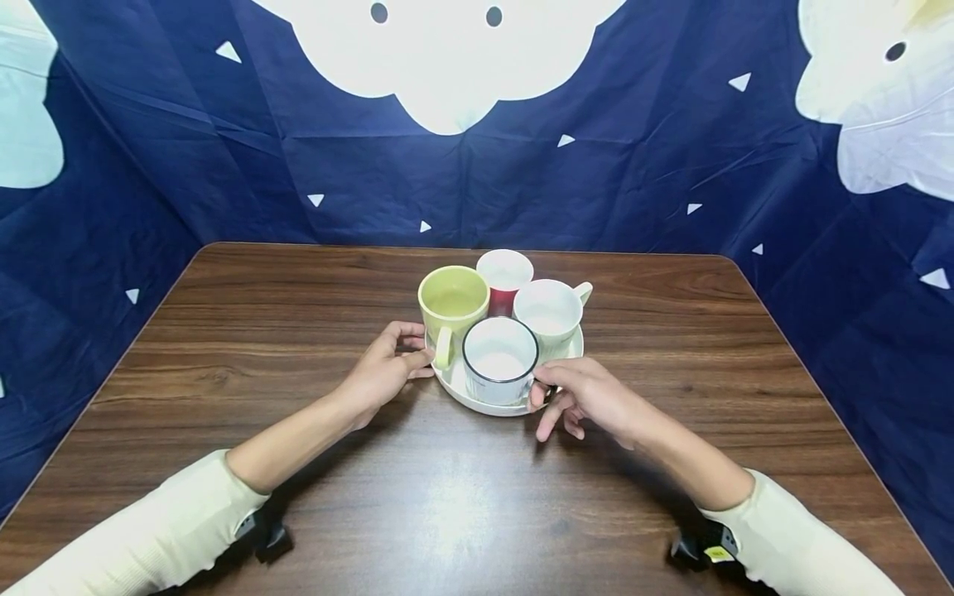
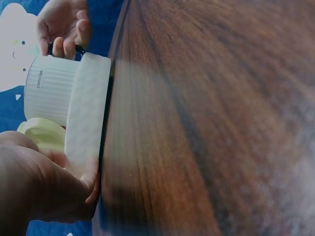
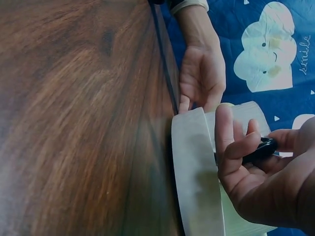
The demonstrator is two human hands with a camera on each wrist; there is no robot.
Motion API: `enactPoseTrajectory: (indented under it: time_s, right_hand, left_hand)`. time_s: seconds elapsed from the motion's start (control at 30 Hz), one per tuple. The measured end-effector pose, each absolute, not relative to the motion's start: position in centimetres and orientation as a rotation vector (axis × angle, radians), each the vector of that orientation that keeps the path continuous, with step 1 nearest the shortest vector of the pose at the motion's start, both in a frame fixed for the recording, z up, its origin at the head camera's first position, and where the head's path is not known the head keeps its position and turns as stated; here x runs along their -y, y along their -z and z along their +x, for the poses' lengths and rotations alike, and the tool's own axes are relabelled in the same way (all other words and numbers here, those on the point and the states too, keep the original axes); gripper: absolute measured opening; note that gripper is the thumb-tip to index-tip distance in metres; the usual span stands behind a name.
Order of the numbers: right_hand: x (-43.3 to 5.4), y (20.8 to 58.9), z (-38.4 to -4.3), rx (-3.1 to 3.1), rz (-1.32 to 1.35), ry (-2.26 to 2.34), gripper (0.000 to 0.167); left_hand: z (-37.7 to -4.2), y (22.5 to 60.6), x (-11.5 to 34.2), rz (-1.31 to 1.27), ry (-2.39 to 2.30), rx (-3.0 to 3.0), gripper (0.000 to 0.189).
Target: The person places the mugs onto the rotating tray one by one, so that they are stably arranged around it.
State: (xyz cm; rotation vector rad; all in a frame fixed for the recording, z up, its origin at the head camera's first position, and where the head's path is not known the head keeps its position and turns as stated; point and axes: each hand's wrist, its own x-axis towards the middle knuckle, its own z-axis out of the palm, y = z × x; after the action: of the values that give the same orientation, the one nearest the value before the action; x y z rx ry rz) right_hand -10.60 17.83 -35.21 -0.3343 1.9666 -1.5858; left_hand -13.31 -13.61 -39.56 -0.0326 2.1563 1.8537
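Observation:
A round white tray bears a yellow-green mug, a red cup with a white inside, a pale mug and a white mug with a black rim. My left hand holds the tray's left edge, its thumb close to the yellow-green mug's handle. At the front right, my right hand pinches the black-rimmed mug's handle, seen as black in the right wrist view. Its other fingers are loosely bent beside the tray. The ribbed wall of that mug faces the left wrist camera.
The dark wooden table lies beneath everything, its far edge just behind the cups. A navy cloth with white clouds and triangles hangs around the back and sides. Black devices sit under both sleeves.

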Motion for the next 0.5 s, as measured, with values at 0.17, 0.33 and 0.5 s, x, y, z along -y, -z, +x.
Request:
enactPoseTrajectory:
  time_s: [0.17, 0.33, 0.5]
  right_hand:
    - [-18.5, 35.5, -10.5, -2.003, -0.270, 1.631, 0.034]
    - [-19.1, 35.5, -10.6, -2.022, -0.234, 1.687, 0.034]
    - [-20.0, 35.3, -10.7, -2.047, -0.227, 1.716, 0.030]
  left_hand:
    - [-13.3, 39.6, 13.5, -0.035, -1.891, -2.123, 0.052]
    - [-13.2, 39.5, 13.5, -0.035, -1.895, -2.121, 0.051]
    - [-13.1, 39.4, 13.4, -0.043, -1.900, -2.121, 0.052]
